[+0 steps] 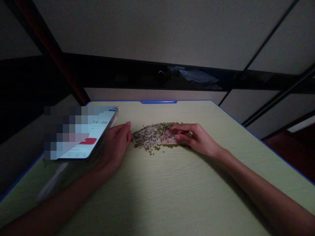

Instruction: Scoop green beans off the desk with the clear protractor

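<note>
A heap of small green beans point(150, 134) lies on the pale green table point(172, 183). My right hand point(197, 137) rests at the heap's right side, its fingers closed on a small clear plastic bag point(169, 137) that lies partly on the beans. At the heap's left edge my left hand point(116, 142) stands on its side, fingers stretched together toward the beans, and holds nothing that I can see. A lit phone point(91, 137) showing a timer stands propped just left of that hand.
The table has a blue rim point(158, 102) and ends at a pale wall. Dark frame bars run along the wall behind. Part of the phone's screen is pixelated. The room is dim.
</note>
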The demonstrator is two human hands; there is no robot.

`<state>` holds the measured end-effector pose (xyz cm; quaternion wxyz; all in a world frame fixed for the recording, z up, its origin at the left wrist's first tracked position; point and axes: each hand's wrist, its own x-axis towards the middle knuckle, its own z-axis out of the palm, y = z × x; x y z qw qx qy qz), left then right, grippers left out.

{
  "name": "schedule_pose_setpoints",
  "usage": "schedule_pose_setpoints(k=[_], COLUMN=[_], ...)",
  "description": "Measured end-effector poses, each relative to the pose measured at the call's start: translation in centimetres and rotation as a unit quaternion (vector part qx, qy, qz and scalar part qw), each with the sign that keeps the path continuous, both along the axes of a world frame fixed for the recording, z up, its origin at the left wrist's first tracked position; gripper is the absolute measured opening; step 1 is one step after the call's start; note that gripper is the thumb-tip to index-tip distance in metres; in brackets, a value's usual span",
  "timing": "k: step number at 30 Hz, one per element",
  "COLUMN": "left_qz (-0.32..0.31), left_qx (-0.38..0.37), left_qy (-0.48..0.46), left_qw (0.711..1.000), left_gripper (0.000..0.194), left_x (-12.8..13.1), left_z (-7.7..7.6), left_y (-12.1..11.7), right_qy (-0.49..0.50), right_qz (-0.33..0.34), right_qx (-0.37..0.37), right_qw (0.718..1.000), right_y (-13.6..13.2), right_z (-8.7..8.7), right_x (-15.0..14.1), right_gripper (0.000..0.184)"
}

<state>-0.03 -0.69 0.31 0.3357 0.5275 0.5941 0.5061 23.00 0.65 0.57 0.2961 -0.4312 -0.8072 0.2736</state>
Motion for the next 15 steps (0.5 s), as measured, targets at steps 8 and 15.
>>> schedule_pose_setpoints(k=[8, 15], left_qz=[0.011, 0.007], left_qx=[0.009, 0.018], left_qy=[0.006, 0.014], left_qw=[1.000, 1.000], left_gripper=[0.040, 0.039], left_x=[-0.16, -0.25], left_z=[-0.39, -0.54], left_y=[0.40, 0.43], right_qy=[0.006, 0.016], right_qz=[-0.009, 0.002], right_qx=[-0.023, -0.021], right_qw=[1.000, 1.000], right_y=[-0.07, -0.25], right_z=[-0.30, -0.09], right_x=[-0.23, -0.65], right_gripper=[0.033, 0.033])
